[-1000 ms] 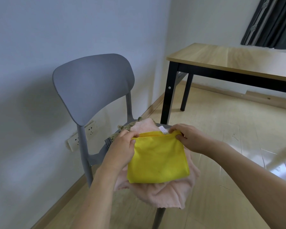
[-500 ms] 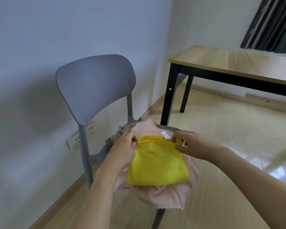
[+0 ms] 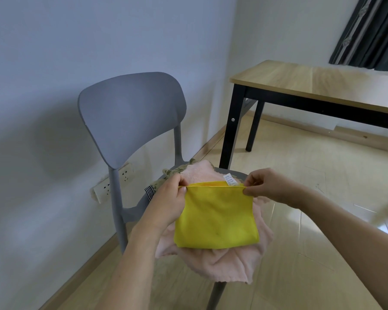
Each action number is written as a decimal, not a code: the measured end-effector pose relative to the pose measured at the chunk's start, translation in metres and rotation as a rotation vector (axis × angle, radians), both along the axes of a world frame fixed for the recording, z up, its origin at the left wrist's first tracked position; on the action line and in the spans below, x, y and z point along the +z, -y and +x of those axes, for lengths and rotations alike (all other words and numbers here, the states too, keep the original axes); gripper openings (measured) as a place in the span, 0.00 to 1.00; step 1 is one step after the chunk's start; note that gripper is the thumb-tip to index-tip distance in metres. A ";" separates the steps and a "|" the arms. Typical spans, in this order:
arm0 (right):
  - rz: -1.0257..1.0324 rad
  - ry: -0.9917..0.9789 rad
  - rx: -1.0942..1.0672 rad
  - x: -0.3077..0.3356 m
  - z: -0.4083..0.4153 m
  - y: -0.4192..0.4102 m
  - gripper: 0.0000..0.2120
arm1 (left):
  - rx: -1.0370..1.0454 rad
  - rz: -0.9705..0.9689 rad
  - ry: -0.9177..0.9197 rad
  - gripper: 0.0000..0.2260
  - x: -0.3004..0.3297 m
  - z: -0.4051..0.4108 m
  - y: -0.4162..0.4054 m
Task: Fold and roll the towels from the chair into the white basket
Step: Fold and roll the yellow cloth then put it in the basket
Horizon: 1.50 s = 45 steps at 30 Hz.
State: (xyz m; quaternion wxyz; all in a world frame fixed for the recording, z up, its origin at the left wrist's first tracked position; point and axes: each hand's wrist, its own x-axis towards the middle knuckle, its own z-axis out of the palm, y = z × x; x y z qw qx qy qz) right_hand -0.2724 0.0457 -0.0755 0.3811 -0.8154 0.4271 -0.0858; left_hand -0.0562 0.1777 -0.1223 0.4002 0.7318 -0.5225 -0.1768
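Observation:
A yellow towel (image 3: 215, 218), folded into a rough square, lies on top of a pink towel (image 3: 224, 265) on the grey chair (image 3: 130, 113). My left hand (image 3: 168, 202) pinches the yellow towel's far left corner. My right hand (image 3: 269, 184) pinches its far right corner, next to a white label (image 3: 230, 179). The far edge is pulled straight between both hands. A patterned cloth (image 3: 166, 177) and a striped one (image 3: 150, 192) peek out from under the pink towel. The white basket is out of view.
A wooden table with black legs (image 3: 318, 86) stands to the right of the chair. A wall socket strip (image 3: 112, 184) sits low on the wall behind the chair. A dark curtain (image 3: 367, 30) hangs at the top right. The floor is pale wood.
My hands have drawn slightly apart, pulling the yellow towel's far edge taut and straight. The view has shifted a little downward.

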 end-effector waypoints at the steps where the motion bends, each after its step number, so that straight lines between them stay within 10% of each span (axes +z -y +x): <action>1: 0.078 0.034 0.001 0.004 -0.001 0.001 0.03 | 0.013 -0.020 -0.037 0.05 0.001 0.000 0.000; 8: 0.420 0.201 0.077 0.024 -0.010 0.003 0.08 | 0.017 -0.015 -0.323 0.11 0.018 -0.001 0.001; 13: 0.153 -0.084 0.062 0.027 -0.006 0.006 0.10 | -0.140 0.298 -0.369 0.10 0.020 -0.006 -0.005; 19: -0.190 -0.408 0.043 0.043 0.028 0.017 0.11 | -0.239 0.255 -0.952 0.10 0.020 -0.008 -0.007; 25: -0.481 -0.350 -0.024 -0.006 0.081 0.013 0.17 | 0.116 0.283 -0.328 0.09 0.001 0.003 0.004; 30: -0.488 -0.004 -0.325 -0.050 0.059 -0.034 0.28 | 0.028 0.304 -0.250 0.10 -0.002 0.004 0.005; 37: 0.307 0.344 -0.635 -0.097 0.008 -0.080 0.29 | 0.077 0.238 -0.319 0.10 -0.003 -0.013 0.006; 45: 0.610 0.722 -0.634 -0.098 0.011 -0.085 0.36 | 0.139 0.089 -0.668 0.04 -0.004 -0.040 0.003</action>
